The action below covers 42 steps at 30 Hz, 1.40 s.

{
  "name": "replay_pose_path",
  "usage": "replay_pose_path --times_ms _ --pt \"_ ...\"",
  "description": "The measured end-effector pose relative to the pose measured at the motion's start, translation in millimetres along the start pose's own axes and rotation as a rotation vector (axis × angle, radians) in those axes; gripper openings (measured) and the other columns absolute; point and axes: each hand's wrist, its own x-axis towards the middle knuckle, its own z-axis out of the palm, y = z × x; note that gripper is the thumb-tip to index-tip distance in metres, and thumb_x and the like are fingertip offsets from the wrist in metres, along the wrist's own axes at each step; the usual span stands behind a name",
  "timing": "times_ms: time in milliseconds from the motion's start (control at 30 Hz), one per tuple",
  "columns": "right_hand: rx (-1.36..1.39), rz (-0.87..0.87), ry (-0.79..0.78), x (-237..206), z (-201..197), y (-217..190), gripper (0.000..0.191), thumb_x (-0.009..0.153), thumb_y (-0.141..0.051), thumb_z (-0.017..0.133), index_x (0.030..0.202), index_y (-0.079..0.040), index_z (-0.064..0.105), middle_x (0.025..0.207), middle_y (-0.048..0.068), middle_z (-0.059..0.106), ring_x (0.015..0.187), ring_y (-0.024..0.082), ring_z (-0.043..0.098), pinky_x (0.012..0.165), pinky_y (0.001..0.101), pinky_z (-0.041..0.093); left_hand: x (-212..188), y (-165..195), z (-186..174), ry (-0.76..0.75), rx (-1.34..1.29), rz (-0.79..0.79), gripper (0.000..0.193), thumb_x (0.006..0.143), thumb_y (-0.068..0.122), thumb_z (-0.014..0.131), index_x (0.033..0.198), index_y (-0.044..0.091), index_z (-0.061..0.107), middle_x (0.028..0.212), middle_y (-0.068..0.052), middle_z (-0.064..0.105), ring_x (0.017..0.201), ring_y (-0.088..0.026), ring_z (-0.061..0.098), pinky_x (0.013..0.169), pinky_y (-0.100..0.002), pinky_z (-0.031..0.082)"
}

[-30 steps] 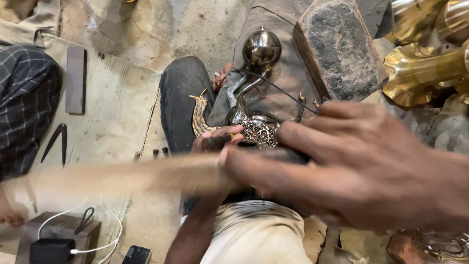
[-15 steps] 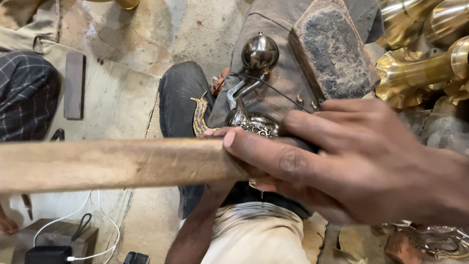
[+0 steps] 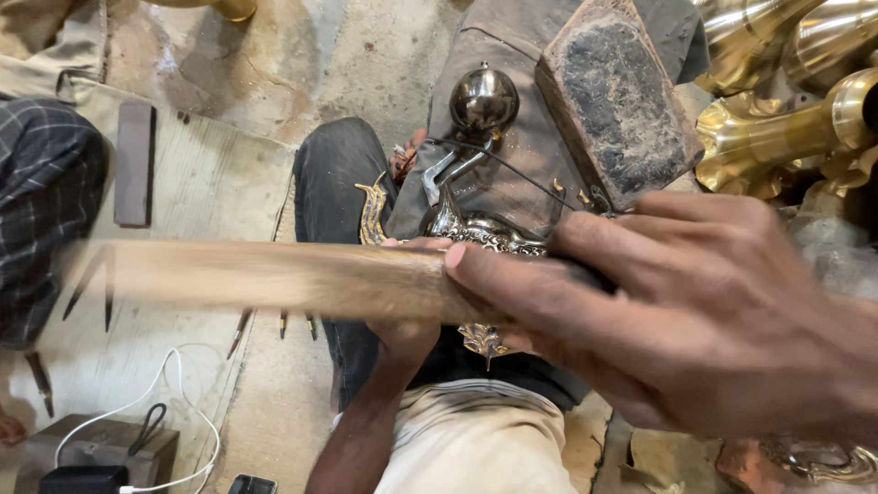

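Note:
My right hand (image 3: 695,320) fills the right foreground, closed around one end of a long wooden stick (image 3: 274,279). The stick reaches left across the view and is blurred by motion. Under it, my left hand (image 3: 407,338) rests on my lap and grips an ornate silver metal piece (image 3: 485,233) with curled decoration. That piece lies against a dark cloth over my knee, just below a polished round metal ball (image 3: 483,99). Part of the silver piece is hidden by the stick and my right hand.
A dark worn block (image 3: 617,101) stands at the upper right, next to shiny brass vessels (image 3: 777,128). A person in checked cloth (image 3: 37,201) sits at the left. On a wooden board (image 3: 183,183) lie a dark bar (image 3: 134,163), small pointed tools (image 3: 242,331) and a white cable (image 3: 183,384).
The wooden stick has moved up in the view over the last second, and my right hand has shifted right with it. My left hand stays on the silver piece.

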Motion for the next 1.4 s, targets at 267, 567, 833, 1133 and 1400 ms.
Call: replay_pose_path --times_ms 267,567,833,1133,1400 --pt "-0.075 0.057 -0.089 -18 10 4 0.06 0.094 -0.039 0.059 0.15 -0.019 0.053 0.075 0.007 0.067 0.039 0.015 0.055 0.034 0.0353 0.043 5 -3 -2 -0.033 0.593 0.455 0.047 0.091 0.002 0.068 0.133 -0.002 0.047 0.116 -0.019 0.068 0.104 -0.024 0.071 0.089 -0.036 0.063" --pt "-0.031 0.034 0.003 -33 21 4 0.058 0.096 -0.039 0.057 0.148 -0.015 0.052 0.081 0.012 0.068 0.05 0.017 0.06 0.044 0.0369 0.049 6 -5 -3 -0.182 0.434 0.4 0.063 0.101 0.011 0.072 0.151 0.007 0.034 0.131 -0.023 0.064 0.121 -0.031 0.068 0.101 -0.044 0.062" --pt "-0.001 0.103 -0.005 -46 22 8 0.06 0.089 -0.042 0.067 0.143 -0.017 0.058 0.068 0.005 0.066 0.046 0.016 0.06 0.045 0.0374 0.051 6 1 -1 -0.027 0.659 0.429 0.06 0.105 -0.001 0.066 0.154 0.008 0.032 0.12 -0.022 0.072 0.106 -0.029 0.074 0.097 -0.039 0.059" --pt "-0.192 -0.061 0.133 -33 28 12 0.052 0.092 -0.037 0.066 0.142 -0.025 0.058 0.075 0.009 0.072 0.049 0.015 0.059 0.044 0.0343 0.049 7 -10 0 -0.083 0.485 0.43 0.065 0.102 0.003 0.071 0.149 0.004 0.026 0.133 -0.022 0.062 0.12 -0.03 0.068 0.104 -0.038 0.062" --pt "-0.25 -0.064 -0.017 -15 14 2 0.06 0.09 -0.034 0.063 0.147 -0.018 0.057 0.074 0.008 0.073 0.05 0.019 0.064 0.043 0.0373 0.052 7 -6 1 -0.063 0.625 0.455 0.039 0.1 0.006 0.072 0.134 -0.001 0.054 0.12 -0.019 0.069 0.111 -0.027 0.07 0.106 -0.034 0.055"
